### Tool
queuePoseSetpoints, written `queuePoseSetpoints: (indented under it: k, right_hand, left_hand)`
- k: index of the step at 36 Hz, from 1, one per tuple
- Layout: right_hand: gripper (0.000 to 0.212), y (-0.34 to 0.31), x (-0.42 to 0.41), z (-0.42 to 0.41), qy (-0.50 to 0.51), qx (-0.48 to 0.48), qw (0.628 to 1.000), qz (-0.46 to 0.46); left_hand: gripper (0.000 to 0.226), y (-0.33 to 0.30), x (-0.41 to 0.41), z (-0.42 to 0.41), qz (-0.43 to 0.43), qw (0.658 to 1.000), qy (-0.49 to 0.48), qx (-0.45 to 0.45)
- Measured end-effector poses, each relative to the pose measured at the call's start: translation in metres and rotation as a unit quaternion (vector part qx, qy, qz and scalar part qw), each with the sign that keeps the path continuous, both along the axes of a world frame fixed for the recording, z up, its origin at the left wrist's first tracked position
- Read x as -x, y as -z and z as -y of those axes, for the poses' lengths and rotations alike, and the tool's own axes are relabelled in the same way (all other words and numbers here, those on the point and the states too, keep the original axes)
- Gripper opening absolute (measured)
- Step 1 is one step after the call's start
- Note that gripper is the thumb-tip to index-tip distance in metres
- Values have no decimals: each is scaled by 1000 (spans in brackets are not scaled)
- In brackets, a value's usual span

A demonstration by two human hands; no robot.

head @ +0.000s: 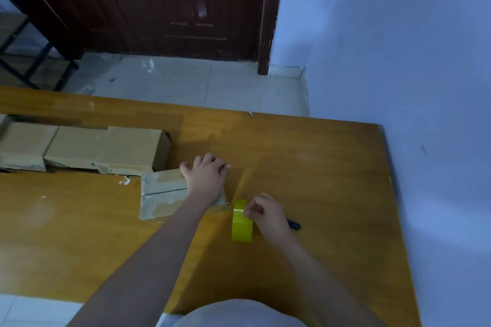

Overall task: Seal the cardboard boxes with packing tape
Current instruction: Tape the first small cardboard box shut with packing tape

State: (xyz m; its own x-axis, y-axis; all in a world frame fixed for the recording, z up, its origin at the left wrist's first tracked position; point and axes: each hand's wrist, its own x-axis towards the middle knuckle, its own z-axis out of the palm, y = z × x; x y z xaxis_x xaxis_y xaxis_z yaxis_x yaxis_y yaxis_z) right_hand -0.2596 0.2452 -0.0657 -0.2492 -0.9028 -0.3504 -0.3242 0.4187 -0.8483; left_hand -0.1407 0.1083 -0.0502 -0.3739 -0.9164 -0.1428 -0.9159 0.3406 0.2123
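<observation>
The tape roll [242, 221] stands on edge on the table [318, 167], directly under your right hand [268, 216]. It looks light and stiff, with a glossy, probably slick film, so it is likely to skid or tip if you pull without steadying it; take the roll by its sides or through its core, and the free end by its corner. Your right fingertips [248, 212] are pinching at the top of the roll, apparently picking at the tape's end, though whether any film has lifted is too small to tell.

Just left of those fingers lies the small cardboard box [162, 195], flat on the table with its centre seam facing up. It should be light and thin-walled, apt to slide or dent, so hold it down with a flat palm near the seam. Your left hand [206, 176] rests on its right end, fingers curled over the far edge and gripping it, forearm stretched forward across the table.

Beyond your left fingers, further boxes [106, 147] sit in a row. Behind your right hand lies a dark pen-like tool [293, 225].
</observation>
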Motion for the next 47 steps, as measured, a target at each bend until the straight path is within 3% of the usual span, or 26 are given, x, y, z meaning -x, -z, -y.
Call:
queuePoseSetpoints:
  k: [6,12,18,22,27,33,39,43,47]
  right_hand:
    - [14,-2,0,1,3,-7,1000,-8]
    - [13,-7,2,2,-4,-17,1000,-18]
    - [14,-7,5,2,10,-13,1000,-8]
    - [18,-6,6,1,17,-21,1000,-2]
    - [11,-6,7,0,27,-18,999,4]
    - [12,-8,7,-1,29,-11,1000,-1]
    - [13,-7,5,-4,30,-18,999,5]
    - [13,-8,4,-3,34,-21,999,5]
    - [11,-9,5,-2,31,-34,999,-7]
  left_hand:
    - [34,-2,0,0,15,1000,3,-14]
    - [36,0,-4,1,-25,1000,11,-16]
    - [33,-10,-24,-8,-99,981,102,134]
    - [24,-7,-45,-21,-145,961,217,92]
    - [23,-6,-57,-36,-86,960,257,63]
    - [20,1,-53,-37,-59,963,252,70]
    - [15,7,-39,-48,-114,970,181,111]
    - [36,8,-31,-58,-141,978,116,99]
    - [39,3,-22,-65,-152,982,67,94]
